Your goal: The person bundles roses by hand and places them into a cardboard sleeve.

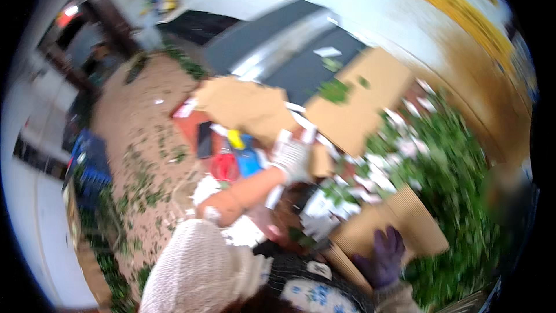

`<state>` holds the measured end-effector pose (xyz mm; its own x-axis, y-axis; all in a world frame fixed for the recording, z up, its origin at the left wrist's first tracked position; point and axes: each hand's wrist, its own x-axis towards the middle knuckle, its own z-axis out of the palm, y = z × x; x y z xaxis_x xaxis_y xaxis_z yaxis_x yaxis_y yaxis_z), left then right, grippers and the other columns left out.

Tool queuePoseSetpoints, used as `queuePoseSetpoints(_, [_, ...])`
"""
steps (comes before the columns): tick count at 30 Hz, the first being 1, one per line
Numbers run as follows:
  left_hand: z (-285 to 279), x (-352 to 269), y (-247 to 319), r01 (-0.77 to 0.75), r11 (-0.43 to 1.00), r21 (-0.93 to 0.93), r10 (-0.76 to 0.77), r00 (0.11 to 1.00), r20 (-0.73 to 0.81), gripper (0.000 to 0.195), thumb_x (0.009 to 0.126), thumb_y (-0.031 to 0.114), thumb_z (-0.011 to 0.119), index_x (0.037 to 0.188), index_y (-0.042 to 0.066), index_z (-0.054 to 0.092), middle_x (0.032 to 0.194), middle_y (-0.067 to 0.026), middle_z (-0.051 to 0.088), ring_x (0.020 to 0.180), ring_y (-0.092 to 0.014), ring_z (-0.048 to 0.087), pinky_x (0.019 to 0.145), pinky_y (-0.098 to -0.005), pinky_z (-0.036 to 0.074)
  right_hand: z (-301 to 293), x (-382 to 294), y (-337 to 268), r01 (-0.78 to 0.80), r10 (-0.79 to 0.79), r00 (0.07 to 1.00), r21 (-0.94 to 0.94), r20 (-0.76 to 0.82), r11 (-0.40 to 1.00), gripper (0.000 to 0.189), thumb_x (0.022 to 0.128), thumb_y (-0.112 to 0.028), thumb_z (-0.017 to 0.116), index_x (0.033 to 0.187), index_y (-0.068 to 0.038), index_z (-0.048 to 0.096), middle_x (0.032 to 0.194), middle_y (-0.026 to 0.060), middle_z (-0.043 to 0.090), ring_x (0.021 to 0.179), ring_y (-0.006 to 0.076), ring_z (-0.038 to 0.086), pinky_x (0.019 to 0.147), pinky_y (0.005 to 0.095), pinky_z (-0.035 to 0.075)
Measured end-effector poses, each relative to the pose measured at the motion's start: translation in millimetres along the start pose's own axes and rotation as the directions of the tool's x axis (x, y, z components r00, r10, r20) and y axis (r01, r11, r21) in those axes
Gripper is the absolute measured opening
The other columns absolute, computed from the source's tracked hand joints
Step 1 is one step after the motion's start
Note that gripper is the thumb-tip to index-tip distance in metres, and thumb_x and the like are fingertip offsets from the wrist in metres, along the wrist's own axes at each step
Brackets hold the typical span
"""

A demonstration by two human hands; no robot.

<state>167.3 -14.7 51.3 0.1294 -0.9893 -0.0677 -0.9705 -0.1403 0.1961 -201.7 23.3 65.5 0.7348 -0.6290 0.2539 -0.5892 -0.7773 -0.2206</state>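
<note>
My left hand (293, 154), in a whitish glove, reaches from a cream knit sleeve to the small items beside a torn cardboard sheet (247, 104); blur hides whether its fingers grip anything. At lower right my right hand (382, 254), in a purple glove, lies with spread fingers against a bent piece of corrugated cardboard (404, 217). Between the hands is a blurred grey-white shape like a glove (319, 224). Left of my left hand are a dark phone-like slab (204, 139), a red round object (224, 167), a blue object (247, 158) and a yellow one (235, 138).
Green leafy stems (456, 174) are heaped at right, with white pieces (408, 148) among them. Another cardboard sheet (360, 95) leans near a dark, shiny-banded surface (299, 48). Leaf scraps litter the floor (143, 139); a blue crate (93, 156) stands at left.
</note>
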Motion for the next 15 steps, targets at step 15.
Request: queuePoseSetpoints(15, [-33,-24,-3,0.112,0.993,-0.026,-0.111,0.993,0.038,0.092,0.050,0.051,0.081,0.117,-0.004,0.049,0.108,-0.0225,0.060,0.103,-0.035,0.058,0.094,-0.0444,0.042,20,-10,9,0.076,-0.070,0.996,-0.126,0.047,0.989,0.074,0.075,-0.050,0.065,0.127,-0.002,0.043,0.133,0.0266,0.037,0.119,0.0469,0.037,0.093,0.0552,0.034])
